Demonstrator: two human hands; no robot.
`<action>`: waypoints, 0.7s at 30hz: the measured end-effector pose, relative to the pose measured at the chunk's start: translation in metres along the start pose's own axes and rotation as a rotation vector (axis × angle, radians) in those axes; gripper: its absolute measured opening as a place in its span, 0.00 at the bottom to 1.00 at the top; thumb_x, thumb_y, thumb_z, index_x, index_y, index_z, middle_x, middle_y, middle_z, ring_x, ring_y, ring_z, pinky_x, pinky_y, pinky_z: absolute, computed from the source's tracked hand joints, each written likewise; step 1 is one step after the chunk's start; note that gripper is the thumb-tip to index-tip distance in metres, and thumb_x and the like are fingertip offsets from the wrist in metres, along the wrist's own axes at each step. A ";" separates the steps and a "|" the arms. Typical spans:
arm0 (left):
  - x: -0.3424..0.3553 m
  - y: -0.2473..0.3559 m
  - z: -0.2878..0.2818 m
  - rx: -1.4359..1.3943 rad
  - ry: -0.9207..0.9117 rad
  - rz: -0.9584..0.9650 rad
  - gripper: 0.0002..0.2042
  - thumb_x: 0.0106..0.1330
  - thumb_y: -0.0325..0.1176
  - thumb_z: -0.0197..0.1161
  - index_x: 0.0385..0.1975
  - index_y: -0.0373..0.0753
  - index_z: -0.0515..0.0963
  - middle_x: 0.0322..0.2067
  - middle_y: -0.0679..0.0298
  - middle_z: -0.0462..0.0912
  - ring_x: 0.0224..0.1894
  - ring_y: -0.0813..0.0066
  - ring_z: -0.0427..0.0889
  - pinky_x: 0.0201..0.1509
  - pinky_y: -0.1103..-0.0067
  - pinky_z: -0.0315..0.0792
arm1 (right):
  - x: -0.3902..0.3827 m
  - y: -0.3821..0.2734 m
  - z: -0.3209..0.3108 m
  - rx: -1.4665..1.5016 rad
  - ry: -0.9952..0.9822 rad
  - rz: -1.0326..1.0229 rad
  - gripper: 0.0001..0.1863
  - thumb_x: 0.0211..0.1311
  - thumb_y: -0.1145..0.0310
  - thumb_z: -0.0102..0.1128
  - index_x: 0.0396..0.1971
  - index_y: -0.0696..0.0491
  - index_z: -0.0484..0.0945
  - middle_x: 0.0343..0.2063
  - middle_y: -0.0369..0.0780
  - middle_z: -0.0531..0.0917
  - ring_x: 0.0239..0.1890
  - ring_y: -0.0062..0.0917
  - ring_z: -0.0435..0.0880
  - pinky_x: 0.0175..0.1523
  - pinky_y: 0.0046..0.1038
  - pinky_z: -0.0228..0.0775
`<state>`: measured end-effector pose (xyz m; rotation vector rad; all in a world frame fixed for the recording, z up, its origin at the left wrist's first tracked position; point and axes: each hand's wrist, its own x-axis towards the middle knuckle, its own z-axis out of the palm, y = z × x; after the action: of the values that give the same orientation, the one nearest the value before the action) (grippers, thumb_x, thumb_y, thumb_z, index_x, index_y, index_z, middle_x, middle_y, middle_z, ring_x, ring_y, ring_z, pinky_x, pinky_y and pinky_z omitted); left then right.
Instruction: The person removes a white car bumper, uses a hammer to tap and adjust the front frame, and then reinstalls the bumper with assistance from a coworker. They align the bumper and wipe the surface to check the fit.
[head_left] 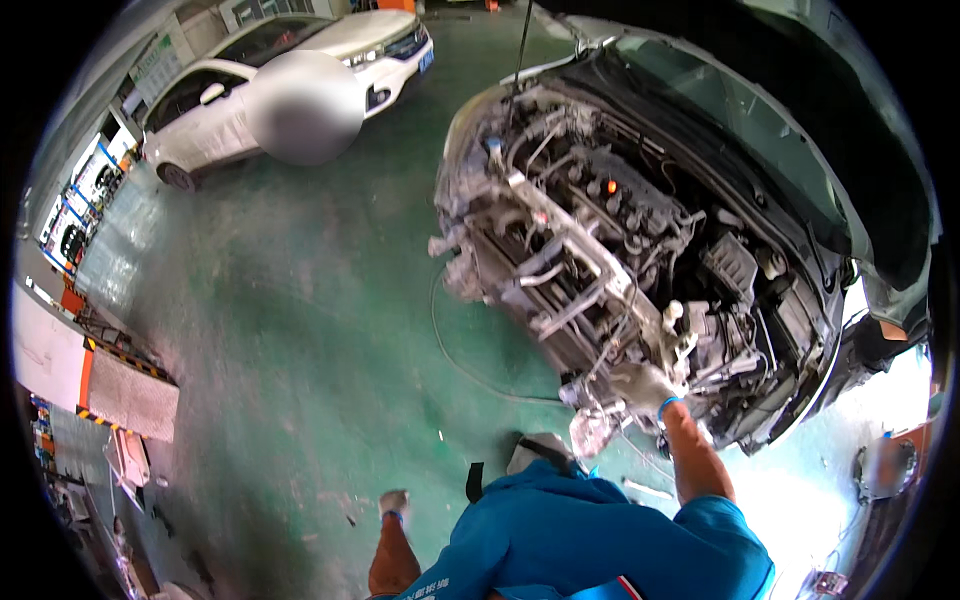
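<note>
My right hand (645, 385), in a pale glove with a blue cuff, reaches onto the stripped front end of a car (640, 240); whether it grips a part there cannot be made out. The engine bay is exposed, with a pale front crossmember (565, 230), hoses and an orange-topped dipstick (611, 187) on the engine. A headlamp-like clear part (590, 430) hangs low beside my right hand. My left hand (394, 503), also gloved, hangs low over the green floor, away from the car; its fingers are too small to read.
A white car (205, 120) stands at the upper left. A pillar base (130, 395) with striped edging is at the left. The raised black hood (870, 170) overhangs at right. A thin hose (480, 385) runs across the green floor (290, 350) beside the open car.
</note>
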<state>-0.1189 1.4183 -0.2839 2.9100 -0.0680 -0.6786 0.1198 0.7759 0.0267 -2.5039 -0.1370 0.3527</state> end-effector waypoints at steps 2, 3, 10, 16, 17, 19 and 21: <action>0.092 0.012 -0.095 -1.125 0.143 -0.659 0.19 0.59 0.43 0.62 0.46 0.41 0.85 0.40 0.52 0.88 0.45 0.55 0.86 0.49 0.63 0.78 | 0.027 -0.054 -0.069 0.049 0.306 0.043 0.18 0.63 0.55 0.65 0.48 0.50 0.85 0.42 0.45 0.88 0.45 0.37 0.88 0.50 0.35 0.79; 0.128 0.006 -0.134 -1.093 0.267 -0.597 0.20 0.59 0.43 0.62 0.48 0.41 0.85 0.42 0.52 0.87 0.47 0.55 0.86 0.51 0.63 0.78 | 0.045 -0.079 -0.104 0.103 0.417 -0.013 0.18 0.63 0.58 0.64 0.49 0.52 0.84 0.42 0.45 0.87 0.43 0.36 0.88 0.50 0.33 0.79; 0.315 0.149 -0.396 -0.581 0.557 0.057 0.21 0.63 0.47 0.62 0.49 0.38 0.81 0.46 0.51 0.86 0.48 0.52 0.84 0.55 0.62 0.76 | 0.082 -0.204 -0.319 -0.422 1.344 -0.435 0.17 0.56 0.74 0.68 0.48 0.54 0.84 0.44 0.45 0.87 0.47 0.38 0.87 0.57 0.35 0.78; 0.373 0.278 -0.671 -0.524 0.809 0.432 0.22 0.65 0.49 0.61 0.49 0.37 0.78 0.46 0.48 0.84 0.51 0.44 0.81 0.55 0.59 0.75 | 0.073 -0.323 -0.475 -1.116 1.896 -0.648 0.19 0.64 0.62 0.67 0.54 0.46 0.82 0.48 0.42 0.86 0.50 0.38 0.86 0.56 0.38 0.78; 0.401 0.293 -0.703 -0.531 0.937 0.461 0.23 0.67 0.49 0.59 0.53 0.38 0.77 0.50 0.46 0.82 0.54 0.44 0.79 0.58 0.59 0.73 | 0.059 -0.339 -0.503 -1.183 1.930 -0.519 0.20 0.65 0.58 0.65 0.56 0.44 0.81 0.49 0.42 0.86 0.51 0.38 0.86 0.55 0.38 0.79; 0.420 0.331 -0.777 -0.460 1.024 0.624 0.26 0.68 0.50 0.59 0.58 0.36 0.75 0.53 0.43 0.80 0.56 0.45 0.79 0.61 0.59 0.72 | 0.059 -0.346 -0.538 -1.231 1.948 -0.209 0.24 0.68 0.51 0.61 0.61 0.43 0.77 0.52 0.41 0.85 0.53 0.36 0.85 0.53 0.37 0.81; 0.446 0.373 -0.854 -0.479 1.186 0.792 0.28 0.68 0.51 0.58 0.59 0.33 0.73 0.52 0.42 0.80 0.56 0.45 0.79 0.60 0.58 0.72 | 0.051 -0.360 -0.577 -1.437 1.998 -0.024 0.27 0.73 0.46 0.52 0.65 0.44 0.72 0.56 0.40 0.82 0.55 0.36 0.84 0.55 0.37 0.81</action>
<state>0.6554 1.1330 0.3375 2.0776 -0.7098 0.9798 0.3254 0.7592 0.6770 -2.4599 0.5526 -2.9987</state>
